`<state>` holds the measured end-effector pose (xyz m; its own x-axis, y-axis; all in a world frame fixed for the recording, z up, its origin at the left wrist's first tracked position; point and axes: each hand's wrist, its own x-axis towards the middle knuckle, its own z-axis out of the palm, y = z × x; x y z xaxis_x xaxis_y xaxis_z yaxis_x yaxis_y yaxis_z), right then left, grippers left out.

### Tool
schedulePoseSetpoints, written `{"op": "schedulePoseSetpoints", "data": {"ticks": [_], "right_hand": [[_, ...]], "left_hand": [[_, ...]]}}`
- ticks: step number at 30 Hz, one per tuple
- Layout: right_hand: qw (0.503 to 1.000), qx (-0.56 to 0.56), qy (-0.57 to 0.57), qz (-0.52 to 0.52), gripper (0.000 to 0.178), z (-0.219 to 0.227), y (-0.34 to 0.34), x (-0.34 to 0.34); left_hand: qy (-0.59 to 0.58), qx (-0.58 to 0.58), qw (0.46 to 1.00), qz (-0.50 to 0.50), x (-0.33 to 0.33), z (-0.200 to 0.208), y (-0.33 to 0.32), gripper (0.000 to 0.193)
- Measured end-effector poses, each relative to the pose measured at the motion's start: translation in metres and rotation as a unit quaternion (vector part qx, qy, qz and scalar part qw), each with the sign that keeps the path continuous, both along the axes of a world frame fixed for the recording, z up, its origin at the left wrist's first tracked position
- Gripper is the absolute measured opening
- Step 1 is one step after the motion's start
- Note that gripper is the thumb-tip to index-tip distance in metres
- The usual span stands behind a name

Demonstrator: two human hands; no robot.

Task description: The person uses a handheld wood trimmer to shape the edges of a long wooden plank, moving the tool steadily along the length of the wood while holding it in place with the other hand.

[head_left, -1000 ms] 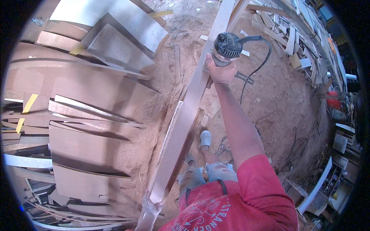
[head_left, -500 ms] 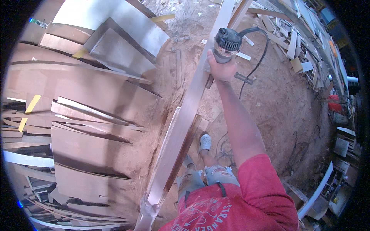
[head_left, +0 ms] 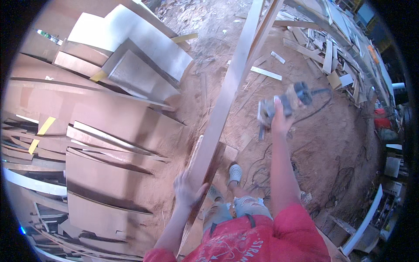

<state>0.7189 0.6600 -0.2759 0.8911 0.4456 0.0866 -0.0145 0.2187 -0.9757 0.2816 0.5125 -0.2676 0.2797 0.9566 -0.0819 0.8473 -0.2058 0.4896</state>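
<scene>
My right hand [head_left: 281, 118] is wrapped round a corded trim router [head_left: 288, 101], slightly blurred, tilted on its side in the air right of a long wooden plank [head_left: 218, 111]. Its flat base points left, away from the cord. The plank runs from the far top down to my body at a slant, with a darker lower side along its right edge. Near its close end my left hand [head_left: 187, 188] grips the plank, thumb on top and fingers over the left edge.
Large brown and white sheets and boards [head_left: 109, 174] lean and lie stacked along the left. Offcuts [head_left: 329, 56] are heaped at the far right. A black cord [head_left: 321, 109] trails from the router over the dusty floor [head_left: 323, 153]. My shoe [head_left: 235, 173] stands right of the plank.
The router has come off the plank, moving right and nearer, and tipped onto its side in my right hand. My left hand has slid farther up along the plank.
</scene>
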Motion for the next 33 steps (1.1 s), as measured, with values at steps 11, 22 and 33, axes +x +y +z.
{"op": "schedulePoseSetpoints", "data": {"ticks": [11, 22, 33], "right_hand": [[0.997, -0.045, -0.013, 0.062, 0.041, 0.009, -0.152, -0.057], [0.977, -0.001, 0.12, 0.178, 0.042, 0.051, -0.157, -0.211], [0.974, 0.004, 0.17, 0.152, 0.071, -0.031, -0.169, -0.28]], "left_hand": [[-0.05, 0.065, 0.996, 0.036, 0.097, -0.013, 0.075, 0.084], [-0.049, 0.008, 0.998, 0.041, 0.0, -0.011, -0.063, 0.077], [0.015, 0.029, 0.999, 0.005, -0.018, -0.007, -0.061, 0.056]]}}
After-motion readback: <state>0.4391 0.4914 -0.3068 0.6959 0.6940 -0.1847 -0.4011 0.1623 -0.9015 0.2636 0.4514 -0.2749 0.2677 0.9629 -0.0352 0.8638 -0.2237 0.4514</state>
